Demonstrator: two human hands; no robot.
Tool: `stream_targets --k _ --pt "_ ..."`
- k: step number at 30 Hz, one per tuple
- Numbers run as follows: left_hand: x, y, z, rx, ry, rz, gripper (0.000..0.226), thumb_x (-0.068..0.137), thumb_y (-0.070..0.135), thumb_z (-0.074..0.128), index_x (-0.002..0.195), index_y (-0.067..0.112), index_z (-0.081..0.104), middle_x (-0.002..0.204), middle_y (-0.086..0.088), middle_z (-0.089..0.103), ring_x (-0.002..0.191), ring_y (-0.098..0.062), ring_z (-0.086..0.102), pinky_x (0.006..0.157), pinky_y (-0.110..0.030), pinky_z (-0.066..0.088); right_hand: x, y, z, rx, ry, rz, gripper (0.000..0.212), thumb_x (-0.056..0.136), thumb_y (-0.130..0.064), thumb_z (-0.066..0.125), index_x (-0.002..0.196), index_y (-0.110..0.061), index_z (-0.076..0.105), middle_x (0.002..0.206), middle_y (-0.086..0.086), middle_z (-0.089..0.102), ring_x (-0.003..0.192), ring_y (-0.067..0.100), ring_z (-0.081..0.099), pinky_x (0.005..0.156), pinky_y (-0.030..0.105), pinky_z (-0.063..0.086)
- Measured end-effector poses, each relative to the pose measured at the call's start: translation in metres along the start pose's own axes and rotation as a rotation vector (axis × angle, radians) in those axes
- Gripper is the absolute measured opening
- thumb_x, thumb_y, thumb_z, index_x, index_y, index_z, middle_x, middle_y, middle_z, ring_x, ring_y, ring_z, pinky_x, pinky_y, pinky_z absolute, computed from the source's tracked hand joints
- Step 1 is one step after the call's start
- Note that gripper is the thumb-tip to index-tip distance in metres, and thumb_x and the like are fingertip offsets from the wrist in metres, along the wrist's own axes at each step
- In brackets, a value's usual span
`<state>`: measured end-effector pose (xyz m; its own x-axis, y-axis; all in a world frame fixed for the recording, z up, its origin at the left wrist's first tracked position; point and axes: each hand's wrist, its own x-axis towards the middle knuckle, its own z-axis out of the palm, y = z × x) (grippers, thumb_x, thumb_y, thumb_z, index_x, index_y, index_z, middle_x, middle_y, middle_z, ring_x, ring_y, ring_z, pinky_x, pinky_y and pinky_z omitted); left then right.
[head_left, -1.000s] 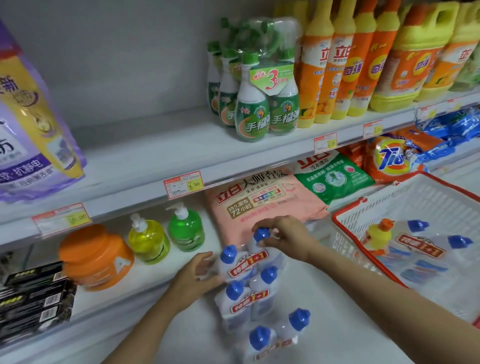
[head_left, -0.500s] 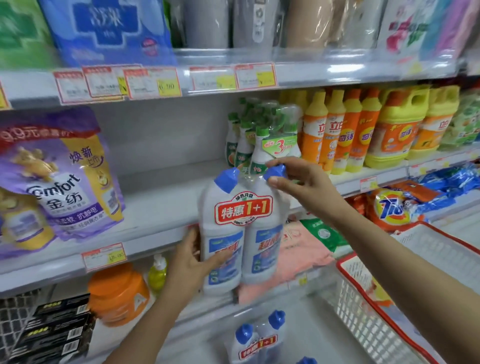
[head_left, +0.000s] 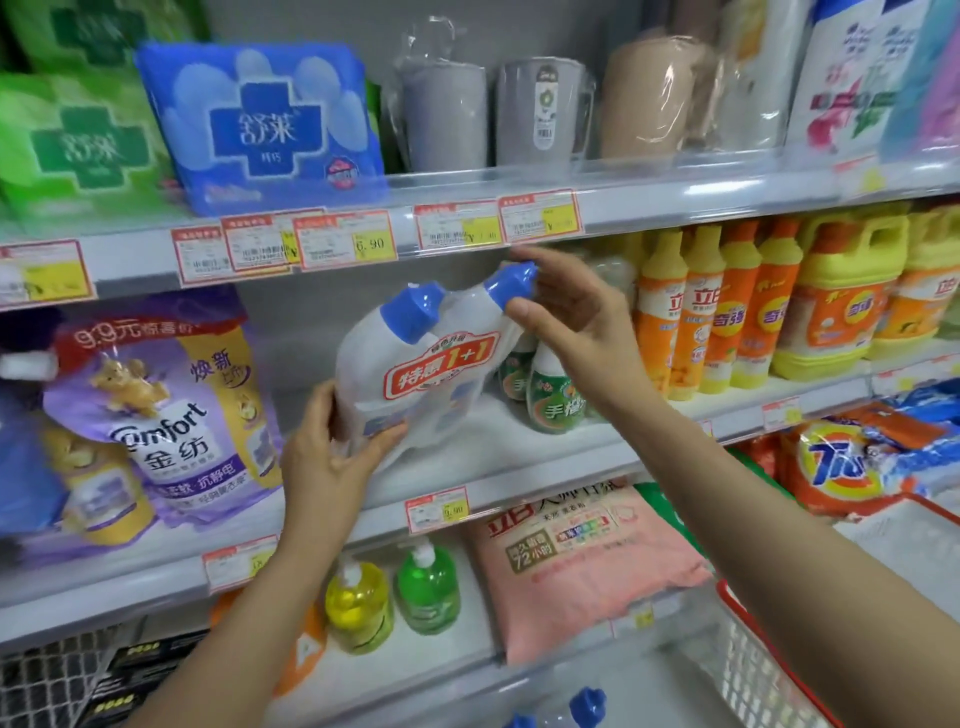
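A twin pack of white bottles with blue caps (head_left: 415, 364), banded by a red "1+1" label, hangs tilted in front of the middle shelf (head_left: 519, 457). My left hand (head_left: 332, 447) grips the pack's lower end, thumb across the front. My right hand (head_left: 566, 312) holds the upper bottle's blue cap between fingers and thumb. The pack leans with its caps up and to the right, over a bare stretch of the shelf between the purple Comfort bags (head_left: 156, 415) and the green spray bottles (head_left: 550, 395).
Orange and yellow detergent bottles (head_left: 727, 312) fill the shelf to the right. Below stand yellow and green pump bottles (head_left: 395, 603) and a pink bag (head_left: 582, 561). A red-rimmed white basket (head_left: 748, 654) sits at the lower right. More blue caps (head_left: 587, 701) show at the bottom edge.
The twin pack has been lifted from the bottom shelf up to the middle shelf and tipped from upright toward the shelf gap. Both hands have kept hold of it.
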<state>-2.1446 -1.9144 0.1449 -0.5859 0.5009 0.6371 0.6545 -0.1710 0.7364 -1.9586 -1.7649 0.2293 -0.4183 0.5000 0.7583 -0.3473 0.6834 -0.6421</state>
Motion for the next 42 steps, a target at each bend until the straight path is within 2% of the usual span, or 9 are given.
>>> stream_targets --k 5,11,14,18,20,23,35,39,42 --pt "0.016 -0.034 0.013 -0.012 -0.05 -0.083 0.047 0.073 0.024 0.085 0.11 0.022 0.056 0.102 0.008 0.068 0.092 -0.005 0.064 0.078 -0.03 0.051 0.003 0.045 0.014 -0.041 -0.006 0.127 0.055 0.092 -0.003 0.066 0.142 -0.004 0.045 0.14 0.012 0.054 0.126 0.021 0.056 0.106 0.038 0.049" --pt "0.055 -0.054 0.031 -0.194 -0.061 -0.272 0.038 0.079 0.007 0.076 0.11 0.016 0.055 0.105 0.001 0.069 0.083 0.001 0.069 0.069 -0.018 0.056 0.021 0.087 0.038 -0.236 -0.146 0.147 0.091 0.089 -0.004 0.07 0.156 -0.006 0.008 0.16 0.003 0.016 0.15 0.016 0.016 0.123 0.031 0.018" --pt "0.076 -0.064 0.034 -0.182 -0.1 -0.345 0.039 0.084 0.006 0.071 0.119 0.004 0.054 0.113 -0.01 0.067 0.085 -0.008 0.069 0.066 -0.016 0.055 0.021 0.11 0.05 -0.327 -0.286 0.22 0.095 0.088 -0.007 0.072 0.157 -0.018 0.009 0.161 0.009 0.014 0.15 0.024 0.018 0.122 0.037 0.024" --pt "0.095 -0.075 0.038 -0.029 -0.158 -0.373 0.042 0.085 0.018 0.072 0.122 0.01 0.054 0.12 -0.008 0.066 0.092 -0.014 0.067 0.073 -0.025 0.058 0.02 0.138 0.068 -0.386 -0.312 0.319 0.125 0.077 -0.006 0.081 0.144 -0.053 -0.013 0.159 0.012 0.012 0.138 0.032 0.041 0.106 0.047 0.046" --pt "0.104 -0.08 0.039 0.181 -0.208 -0.387 0.053 0.081 0.029 0.078 0.124 0.014 0.053 0.121 -0.007 0.066 0.101 -0.027 0.067 0.088 -0.043 0.056 0.022 0.153 0.072 -0.552 -0.278 0.269 0.132 0.072 -0.007 0.085 0.138 -0.055 -0.02 0.158 0.016 0.02 0.124 0.04 0.053 0.085 0.05 0.054" --pt "0.106 -0.088 0.04 0.542 -0.32 -0.357 0.071 0.067 0.034 0.088 0.124 0.016 0.05 0.119 -0.005 0.067 0.103 -0.03 0.066 0.088 -0.043 0.054 0.029 0.172 0.074 -0.621 -0.229 0.21 0.131 0.071 -0.005 0.084 0.141 -0.05 -0.017 0.153 0.017 0.032 0.1 0.038 0.063 0.061 0.039 0.052" --pt "0.145 -0.13 0.087 0.632 -0.144 -0.263 0.053 0.077 0.029 0.081 0.113 0.008 0.048 0.114 -0.014 0.067 0.098 -0.035 0.064 0.073 -0.035 0.044 0.064 0.216 0.093 -0.656 -0.173 0.269 0.125 0.082 -0.005 0.076 0.149 -0.051 -0.019 0.122 0.016 0.048 0.096 0.033 0.06 0.077 0.051 0.056" --pt "0.146 -0.13 0.088 0.614 -0.188 -0.307 0.052 0.083 0.028 0.076 0.122 0.009 0.047 0.12 -0.015 0.064 0.104 -0.036 0.061 0.078 -0.036 0.044 0.066 0.208 0.093 -0.617 -0.232 0.322 0.122 0.083 -0.007 0.076 0.15 -0.043 -0.02 0.151 0.024 0.027 0.13 0.038 0.047 0.1 0.047 0.049" --pt "0.12 -0.109 0.08 0.557 -0.1 -0.092 0.053 0.084 0.018 0.072 0.129 0.006 0.048 0.122 -0.021 0.057 0.111 -0.036 0.05 0.084 -0.038 0.04 0.049 0.175 0.08 -0.529 -0.234 0.214 0.105 0.083 -0.01 0.076 0.158 -0.021 0.003 0.161 0.022 0.01 0.146 0.027 0.021 0.114 0.031 0.031"
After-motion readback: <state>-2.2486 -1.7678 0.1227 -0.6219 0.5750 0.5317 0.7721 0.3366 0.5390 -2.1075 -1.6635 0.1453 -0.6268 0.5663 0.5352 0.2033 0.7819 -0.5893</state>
